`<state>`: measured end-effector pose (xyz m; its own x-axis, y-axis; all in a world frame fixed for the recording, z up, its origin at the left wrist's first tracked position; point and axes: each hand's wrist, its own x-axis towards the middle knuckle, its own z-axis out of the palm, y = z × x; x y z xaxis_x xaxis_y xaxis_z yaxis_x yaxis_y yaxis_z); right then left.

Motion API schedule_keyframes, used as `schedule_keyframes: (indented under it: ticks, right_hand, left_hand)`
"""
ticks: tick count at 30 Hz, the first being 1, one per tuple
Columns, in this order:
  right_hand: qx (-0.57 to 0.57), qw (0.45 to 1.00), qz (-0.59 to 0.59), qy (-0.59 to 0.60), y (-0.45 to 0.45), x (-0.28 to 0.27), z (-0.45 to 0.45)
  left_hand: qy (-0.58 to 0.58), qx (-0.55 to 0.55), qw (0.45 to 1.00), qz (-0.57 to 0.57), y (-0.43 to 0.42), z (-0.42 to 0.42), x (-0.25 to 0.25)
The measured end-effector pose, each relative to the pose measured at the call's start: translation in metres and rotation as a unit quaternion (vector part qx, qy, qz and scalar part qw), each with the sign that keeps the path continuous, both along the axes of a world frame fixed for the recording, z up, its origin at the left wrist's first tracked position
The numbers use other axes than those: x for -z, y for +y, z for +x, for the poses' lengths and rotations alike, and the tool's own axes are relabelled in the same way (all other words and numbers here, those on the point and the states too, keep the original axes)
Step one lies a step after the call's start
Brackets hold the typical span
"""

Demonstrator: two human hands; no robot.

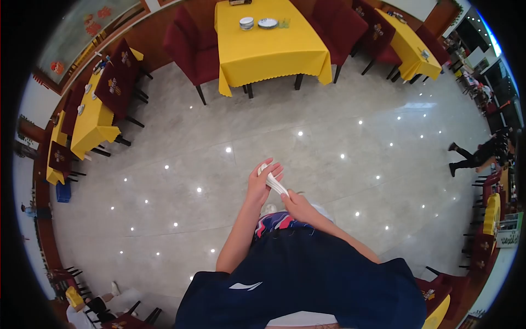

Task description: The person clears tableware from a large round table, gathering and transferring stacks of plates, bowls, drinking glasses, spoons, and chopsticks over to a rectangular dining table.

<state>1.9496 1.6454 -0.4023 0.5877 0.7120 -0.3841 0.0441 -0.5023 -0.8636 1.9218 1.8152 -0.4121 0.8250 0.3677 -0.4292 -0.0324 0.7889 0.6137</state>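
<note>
A white, folded strip that looks like cloth (277, 185) stretches between my two hands in front of my body. Its upper end lies across the palm and by the thumb of my left hand (258, 183), whose fingers are partly extended around it. The lower end is pinched in my right hand (298, 208), with the fingers closed on it. The strip's exact kind is too small to make out.
Ahead stands a table with a yellow cloth (268, 46), holding stacked bowls (246, 23) and a plate (268, 23). Dark red chairs (192, 57) flank it. More yellow tables (96, 118) line the sides. A person in dark clothes (482, 153) is at the right.
</note>
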Motion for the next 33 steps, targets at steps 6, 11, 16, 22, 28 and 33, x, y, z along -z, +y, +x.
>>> schedule_keyframes:
  ticks: [6,11,16,22,28,33]
  right_hand:
    - [-0.038,0.998,-0.022,-0.037,0.064,0.017,0.118]
    - [-0.049,0.998,-0.002,-0.03,0.117,0.04,0.252]
    - [-0.052,0.998,0.042,-0.017,0.163,0.024,0.388]
    - [0.019,0.93,0.165,0.329,0.225,0.01,0.492]
    - [0.046,0.923,0.124,0.361,0.309,0.036,0.589]
    - [0.09,0.941,0.097,0.311,0.408,0.107,0.693]
  left_hand:
    - [0.018,0.004,1.0,0.024,0.062,0.118,0.027]
    - [0.072,-0.005,0.997,0.006,0.11,0.237,0.043]
    - [0.048,-0.015,0.999,0.014,0.167,0.375,0.006]
    - [-0.016,-0.019,0.998,0.059,0.218,0.48,-0.007]
    - [-0.017,-0.063,0.998,-0.004,0.3,0.543,0.027]
    - [-0.024,-0.074,0.995,-0.059,0.398,0.573,0.064]
